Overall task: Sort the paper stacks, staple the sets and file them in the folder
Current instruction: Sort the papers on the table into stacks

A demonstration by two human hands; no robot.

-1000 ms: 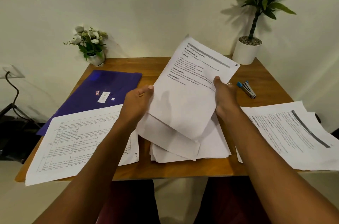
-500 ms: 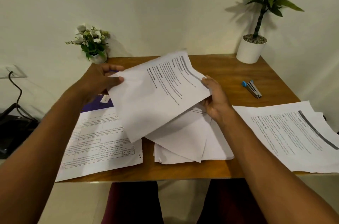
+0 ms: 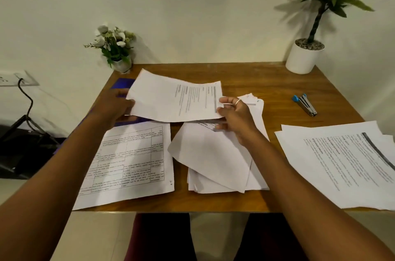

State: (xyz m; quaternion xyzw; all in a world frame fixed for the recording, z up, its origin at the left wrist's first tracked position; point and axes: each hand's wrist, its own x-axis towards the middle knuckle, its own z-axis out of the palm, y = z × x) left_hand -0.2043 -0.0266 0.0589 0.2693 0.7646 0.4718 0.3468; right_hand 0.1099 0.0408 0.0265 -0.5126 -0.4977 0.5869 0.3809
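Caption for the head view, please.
Left hand holds a printed sheet over the blue folder; right hand at the middle paper pile; stapler lies aside.

Kinda dim, warm light from the right — potted plant (image 3: 303, 59) casts a soft shadow on the wall (image 3: 192, 4). Sheet (image 3: 171, 100) is motion-blurred, edges bow fisheye-style.

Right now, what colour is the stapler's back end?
Blue, on the small silver metal stapler; the head view shows it best.

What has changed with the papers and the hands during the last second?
The left hand carried the printed sheet leftward and turned it flatter, now above the purple folder. The right hand stays at its right edge; its hold is unclear. The stapler and the middle stack stayed put.
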